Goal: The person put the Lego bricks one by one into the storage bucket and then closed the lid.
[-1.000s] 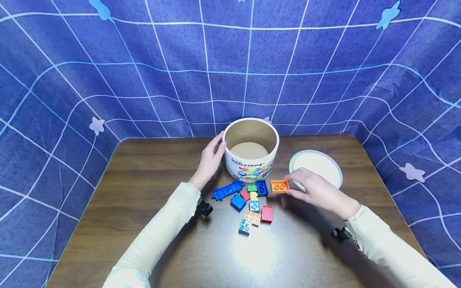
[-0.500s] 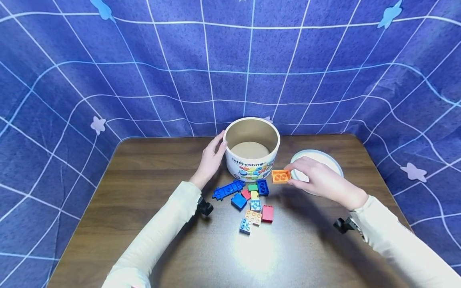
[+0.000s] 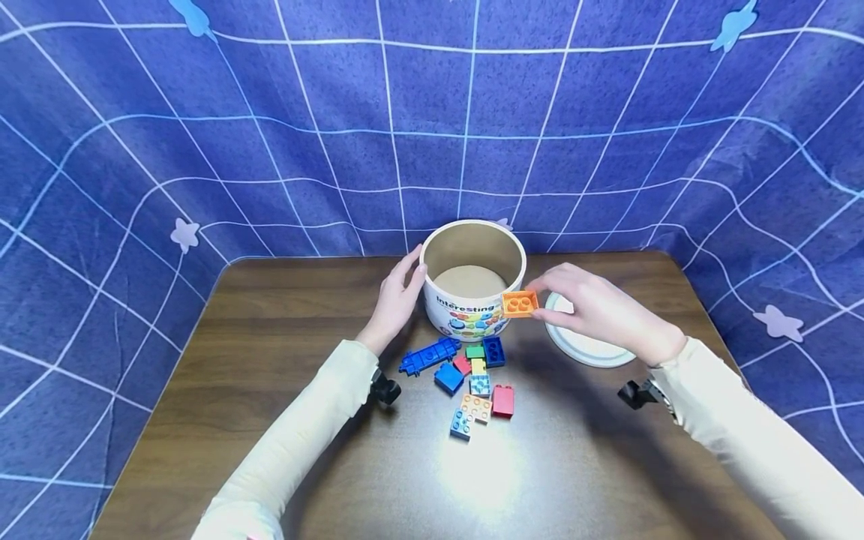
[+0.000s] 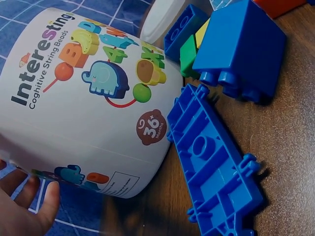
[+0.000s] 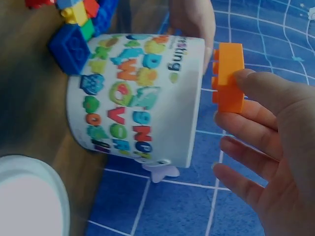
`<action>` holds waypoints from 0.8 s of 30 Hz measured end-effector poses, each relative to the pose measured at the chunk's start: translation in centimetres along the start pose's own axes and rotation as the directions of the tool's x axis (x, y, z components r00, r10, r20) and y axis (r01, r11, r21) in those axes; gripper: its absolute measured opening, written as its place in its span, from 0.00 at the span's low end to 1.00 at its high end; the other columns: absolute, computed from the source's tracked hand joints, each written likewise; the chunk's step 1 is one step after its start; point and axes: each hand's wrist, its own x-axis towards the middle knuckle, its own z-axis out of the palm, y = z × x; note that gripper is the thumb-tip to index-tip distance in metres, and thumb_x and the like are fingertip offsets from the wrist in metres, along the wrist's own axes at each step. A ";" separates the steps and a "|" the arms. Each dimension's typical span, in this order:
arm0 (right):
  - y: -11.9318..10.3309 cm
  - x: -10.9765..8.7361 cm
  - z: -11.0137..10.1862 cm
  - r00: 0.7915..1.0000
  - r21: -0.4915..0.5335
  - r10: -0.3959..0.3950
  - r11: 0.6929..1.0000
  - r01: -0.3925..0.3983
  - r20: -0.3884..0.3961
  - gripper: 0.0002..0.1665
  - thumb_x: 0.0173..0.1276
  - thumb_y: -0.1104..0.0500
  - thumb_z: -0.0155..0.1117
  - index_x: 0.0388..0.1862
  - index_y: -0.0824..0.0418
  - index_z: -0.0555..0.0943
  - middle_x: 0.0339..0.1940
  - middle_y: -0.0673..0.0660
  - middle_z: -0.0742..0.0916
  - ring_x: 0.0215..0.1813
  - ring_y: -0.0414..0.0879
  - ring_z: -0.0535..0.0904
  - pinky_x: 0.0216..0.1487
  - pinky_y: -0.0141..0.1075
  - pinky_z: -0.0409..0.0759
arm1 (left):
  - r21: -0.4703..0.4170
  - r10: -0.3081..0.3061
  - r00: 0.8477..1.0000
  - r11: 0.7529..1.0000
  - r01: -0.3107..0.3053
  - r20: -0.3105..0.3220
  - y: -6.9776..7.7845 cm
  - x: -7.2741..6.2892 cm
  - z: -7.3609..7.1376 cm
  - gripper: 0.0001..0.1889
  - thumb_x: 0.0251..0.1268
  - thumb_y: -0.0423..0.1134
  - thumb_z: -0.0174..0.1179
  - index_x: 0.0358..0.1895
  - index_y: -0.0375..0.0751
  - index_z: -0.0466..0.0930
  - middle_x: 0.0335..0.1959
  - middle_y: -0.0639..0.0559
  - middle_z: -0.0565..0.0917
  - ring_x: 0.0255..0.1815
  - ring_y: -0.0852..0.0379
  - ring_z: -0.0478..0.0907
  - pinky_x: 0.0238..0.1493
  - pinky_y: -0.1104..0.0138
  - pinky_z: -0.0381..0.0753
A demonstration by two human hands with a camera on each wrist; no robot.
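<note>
My right hand [image 3: 594, 309] pinches an orange building block [image 3: 519, 304] by its right end, hollow side toward the head camera. In the right wrist view the block [image 5: 230, 78] is up level with the rim of a white round bucket [image 5: 170, 113], apart from it, with studs facing the bucket. My left hand [image 3: 397, 300] rests with extended fingers against the left side of the bucket [image 3: 466, 319], which stands upright with its top uncovered. The bucket's floor shows bare in the head view. Left of the bucket's front lies a blue vehicle-base piece [image 4: 211, 162].
In front of the bucket lie several blocks: a blue block [image 3: 448, 379], a dark blue one [image 3: 494, 351], a red one [image 3: 502, 401] and a peach one [image 3: 476, 408] among them. A round white lid [image 3: 594, 352] lies on the wooden table [image 3: 297, 315] at right. Behind hangs a blue curtain [image 3: 337, 150].
The right hand has lifted the orange block off the table and brought it up in front of the bucket's right rim. The left hand stays at the bucket's side.
</note>
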 end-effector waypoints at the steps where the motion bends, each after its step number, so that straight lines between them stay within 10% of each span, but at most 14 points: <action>1: 0.0 0.3 -0.2 1.000 0.006 -0.002 1.000 0.002 0.001 0.16 0.68 0.57 0.76 0.52 0.58 0.86 0.46 0.50 0.89 0.52 0.46 0.81 0.55 0.47 0.83 | 0.000 0.000 1.000 1.000 0.000 0.000 0.0 0.0 0.0 0.28 0.86 0.47 0.48 0.81 0.44 0.63 0.81 0.49 0.66 0.82 0.52 0.60 0.80 0.56 0.61; 24: 1.6 6.6 -0.7 0.999 0.017 0.042 0.999 -0.042 0.025 0.16 0.71 0.57 0.73 0.53 0.63 0.86 0.47 0.58 0.89 0.52 0.55 0.80 0.52 0.50 0.81 | 0.008 0.015 1.000 1.000 -0.015 -0.004 -0.2 0.0 0.1 0.28 0.85 0.47 0.49 0.81 0.44 0.63 0.80 0.48 0.67 0.82 0.51 0.60 0.80 0.55 0.62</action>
